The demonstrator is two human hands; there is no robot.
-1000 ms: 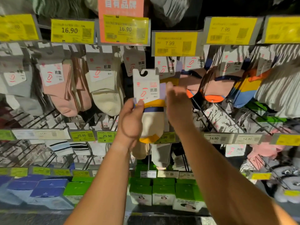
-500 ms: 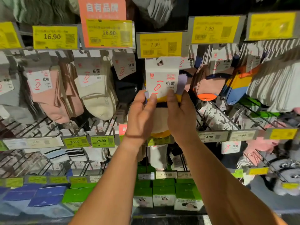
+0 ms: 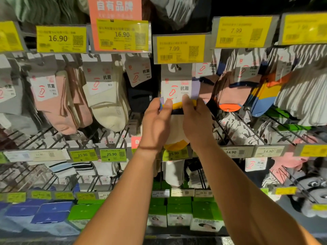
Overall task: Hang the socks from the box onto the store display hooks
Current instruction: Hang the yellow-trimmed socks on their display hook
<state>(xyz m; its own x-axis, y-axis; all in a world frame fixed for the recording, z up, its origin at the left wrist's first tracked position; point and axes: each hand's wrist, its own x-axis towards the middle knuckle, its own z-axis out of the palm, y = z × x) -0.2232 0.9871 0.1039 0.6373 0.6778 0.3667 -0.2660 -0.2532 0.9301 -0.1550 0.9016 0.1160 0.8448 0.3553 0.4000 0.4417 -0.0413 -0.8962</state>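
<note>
- Rows of wire display hooks [image 3: 228, 124] fill the wall ahead, each row fronted by yellow price tags in clear plastic holders; the tag [image 3: 179, 48] straight ahead reads 7.99.
- Both arms reach up to a pair of socks [image 3: 177, 110] on a white card header [image 3: 177, 85] (the card's top edge sits just under that 7.99 tag, though whether it is on the hook I cannot tell).
- Left hand [image 3: 155, 122] pinches the lower left corner of the card and sock with thumb on the front, fingers curled behind.
- Right hand [image 3: 196, 121] pinches the lower right side in the same way, thumb pressed on the card.
- Held socks are soft knit: lilac cuff, yellow and navy bands, cream foot, yellow toe.
- Pink socks [image 3: 58, 103] and cream ribbed socks [image 3: 108, 103] hang in thick bunches to the left.
- Peach, orange and blue socks [image 3: 231, 96] hang to the right.
- Bottom shelf holds cardboard boxes: green ones [image 3: 178, 209] below the arms, blue ones [image 3: 51, 213] at the left, all closed, contents unseen.
</note>
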